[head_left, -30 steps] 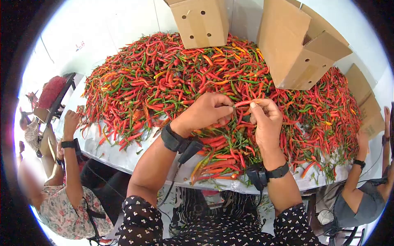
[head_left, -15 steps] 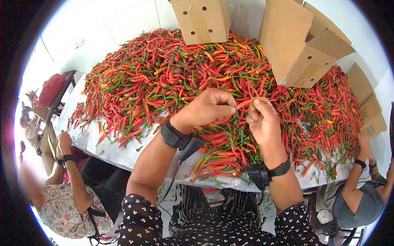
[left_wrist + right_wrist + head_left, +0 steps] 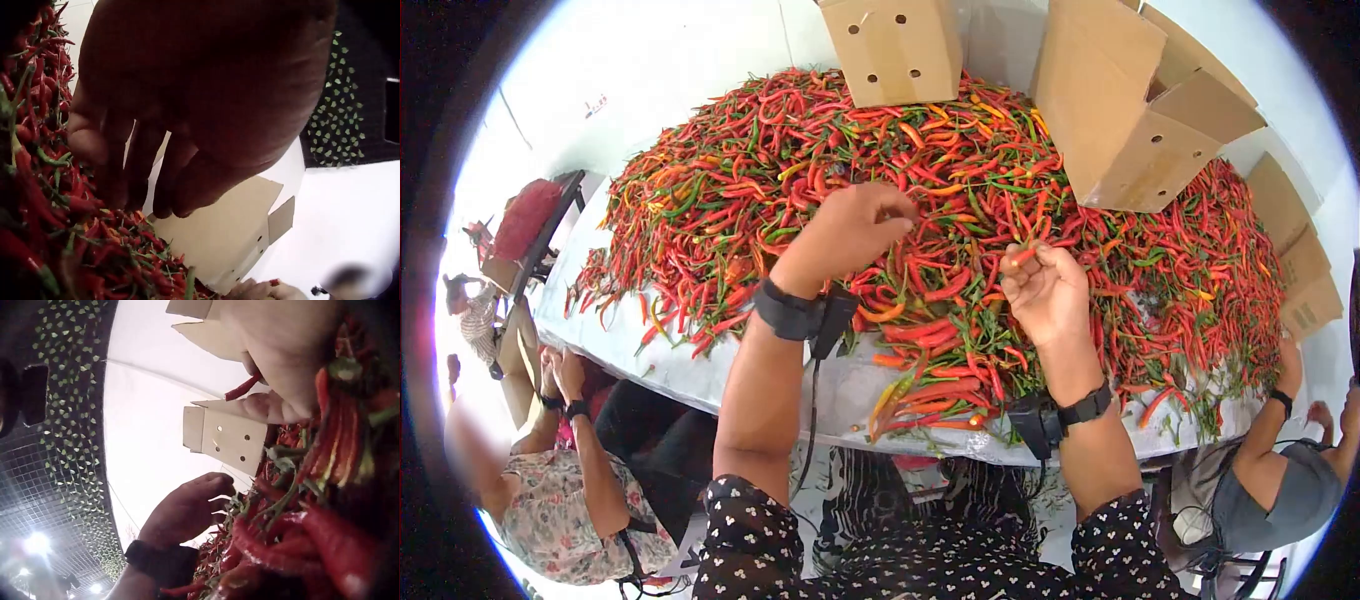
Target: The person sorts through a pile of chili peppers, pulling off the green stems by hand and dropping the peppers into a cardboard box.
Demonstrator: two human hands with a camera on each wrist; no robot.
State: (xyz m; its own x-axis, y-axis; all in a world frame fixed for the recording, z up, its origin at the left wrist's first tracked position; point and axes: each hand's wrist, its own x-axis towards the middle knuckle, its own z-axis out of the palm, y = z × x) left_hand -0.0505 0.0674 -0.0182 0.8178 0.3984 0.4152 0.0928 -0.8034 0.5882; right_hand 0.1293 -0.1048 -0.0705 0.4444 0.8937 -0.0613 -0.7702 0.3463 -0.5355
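A large heap of red, green and orange chili peppers (image 3: 730,200) covers the table. My right hand (image 3: 1050,295) pinches one red chili (image 3: 1022,256) between thumb and fingers, palm turned up. In the right wrist view that chili (image 3: 242,388) juts out from the fingers. My left hand (image 3: 850,230) hovers over the middle of the heap with nothing in it, its fingers (image 3: 140,162) loosely bent above the peppers. In front of the heap, chilies (image 3: 940,390) lie in a neater bunch near the table edge, below and between both hands.
Two cardboard boxes with holes, one at the back (image 3: 900,60) and one at right (image 3: 1120,130), stand on the heap. The white table edge (image 3: 790,425) runs in front. One person (image 3: 570,500) sits at left, another (image 3: 1260,480) at right.
The left hand has let go of the chili between the hands and moved left and away. The right hand keeps the chili and has turned its palm up.
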